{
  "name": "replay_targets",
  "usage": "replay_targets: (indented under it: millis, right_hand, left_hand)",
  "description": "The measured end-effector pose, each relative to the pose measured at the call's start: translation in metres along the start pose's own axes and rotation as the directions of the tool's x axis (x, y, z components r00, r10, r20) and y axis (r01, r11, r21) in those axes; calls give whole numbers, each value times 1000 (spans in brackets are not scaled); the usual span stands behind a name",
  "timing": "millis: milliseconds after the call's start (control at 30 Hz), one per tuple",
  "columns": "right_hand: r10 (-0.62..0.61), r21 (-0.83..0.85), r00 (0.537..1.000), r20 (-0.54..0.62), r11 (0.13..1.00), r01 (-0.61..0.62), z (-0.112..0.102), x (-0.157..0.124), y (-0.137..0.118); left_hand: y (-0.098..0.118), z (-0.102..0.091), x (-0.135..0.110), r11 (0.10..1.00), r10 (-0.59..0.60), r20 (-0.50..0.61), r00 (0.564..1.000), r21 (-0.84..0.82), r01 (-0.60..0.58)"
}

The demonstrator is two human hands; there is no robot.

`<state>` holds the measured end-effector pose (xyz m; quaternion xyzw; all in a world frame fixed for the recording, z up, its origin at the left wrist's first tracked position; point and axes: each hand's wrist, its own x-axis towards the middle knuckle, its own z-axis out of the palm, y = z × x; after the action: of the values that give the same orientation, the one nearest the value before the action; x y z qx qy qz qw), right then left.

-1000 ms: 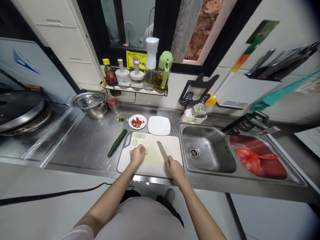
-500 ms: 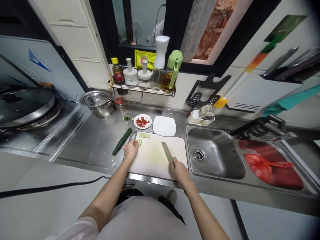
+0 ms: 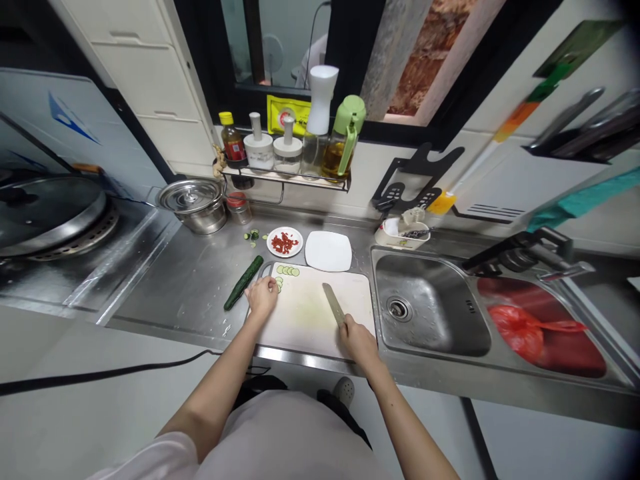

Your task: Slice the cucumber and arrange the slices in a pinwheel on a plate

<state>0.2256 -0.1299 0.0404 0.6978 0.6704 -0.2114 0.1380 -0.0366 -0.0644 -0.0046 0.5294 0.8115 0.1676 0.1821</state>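
Observation:
Beside the board's left edge, my left hand [image 3: 263, 298] has its fingers curled closed at a short stack of cucumber slices [image 3: 279, 285], partly covering them. A row of cucumber slices [image 3: 289, 271] lies just above, along the board's top left. My right hand [image 3: 359, 339] is wrapped round the handle of a kitchen knife [image 3: 332, 302]. Its blade points up and left over the white cutting board [image 3: 305, 327], whose middle shows a pale green wet stain. To the left of my left hand, a whole cucumber [image 3: 243, 283] rests on the steel counter.
Behind the board are a plate of chopped red pieces [image 3: 285, 243], a square white plate [image 3: 328, 251] and green scraps [image 3: 254, 235]. The sink [image 3: 430, 307] adjoins on the right. A lidded steel pot [image 3: 195, 207] stands back left; a seasoning rack [image 3: 290, 179] hangs above the counter.
My left hand has shifted slightly right, covering a bit more of the short slice stack. The right hand and knife stay almost still. The view has tilted a little.

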Motion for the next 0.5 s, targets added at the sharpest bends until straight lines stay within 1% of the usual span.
replay_targets:
  millis: [100,367,500]
  right_hand:
    - [-5,1,1000,1,1000,5,1,1,0]
    - [-14,6,1000,20,1000,14,1,2,0]
    - [-9,7,999,31,1000,9,0,1,-1]
  left_hand:
    - [9,3,5,999,42,-4,999,7,-42]
    - [39,17,27,978,188,43,981,80,-191]
    - [45,24,34,963,231,68,971,129,-238]
